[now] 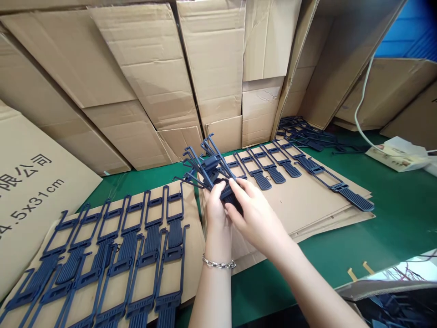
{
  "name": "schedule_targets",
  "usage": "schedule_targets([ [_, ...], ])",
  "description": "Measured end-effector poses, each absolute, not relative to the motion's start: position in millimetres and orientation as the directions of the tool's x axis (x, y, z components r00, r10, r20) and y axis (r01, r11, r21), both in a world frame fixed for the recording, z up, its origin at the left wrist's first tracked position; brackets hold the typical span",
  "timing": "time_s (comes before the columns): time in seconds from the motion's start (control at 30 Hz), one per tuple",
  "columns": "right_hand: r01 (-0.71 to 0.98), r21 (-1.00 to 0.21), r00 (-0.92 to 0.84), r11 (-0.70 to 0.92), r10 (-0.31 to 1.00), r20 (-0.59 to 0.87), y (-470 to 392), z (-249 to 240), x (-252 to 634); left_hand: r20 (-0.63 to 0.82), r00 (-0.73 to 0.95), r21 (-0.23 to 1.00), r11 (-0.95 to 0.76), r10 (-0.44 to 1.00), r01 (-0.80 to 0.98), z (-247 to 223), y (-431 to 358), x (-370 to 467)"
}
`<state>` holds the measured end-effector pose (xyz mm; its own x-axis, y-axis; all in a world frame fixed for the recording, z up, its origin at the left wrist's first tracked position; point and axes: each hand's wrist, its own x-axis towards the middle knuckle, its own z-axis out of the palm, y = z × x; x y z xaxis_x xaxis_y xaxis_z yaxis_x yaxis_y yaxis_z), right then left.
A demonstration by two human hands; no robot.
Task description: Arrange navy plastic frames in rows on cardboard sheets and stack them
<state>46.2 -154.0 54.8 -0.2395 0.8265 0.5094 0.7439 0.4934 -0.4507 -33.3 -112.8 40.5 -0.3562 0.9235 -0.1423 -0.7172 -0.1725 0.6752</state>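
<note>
Dark blue plastic frames (170, 255) with a matt finish and ribbed ends; creased brown corrugated cardboard panels (146, 64), smooth flat cardboard sheets (293, 205); smooth green table surface (259, 296); shiny metal chain bracelet (219, 264); glossy blue plastic sheeting (406, 34).

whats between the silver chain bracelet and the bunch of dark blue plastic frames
The left hand and its wrist lie between the bracelet and the bunch, in the head view.

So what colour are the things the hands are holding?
The held pieces are dark blue, clearest in the head view.
</note>
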Motion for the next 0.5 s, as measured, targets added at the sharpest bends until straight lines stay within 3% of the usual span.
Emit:
schedule_targets([
  [0.5, 0.704, -0.619, 0.022, 0.35, 0.86, 0.51, -148.8, 47.3, 44.2, 0.068, -0.284, 0.705, -0.248, 0.956, -0.664, 34.0, -116.0, -28.3],
])
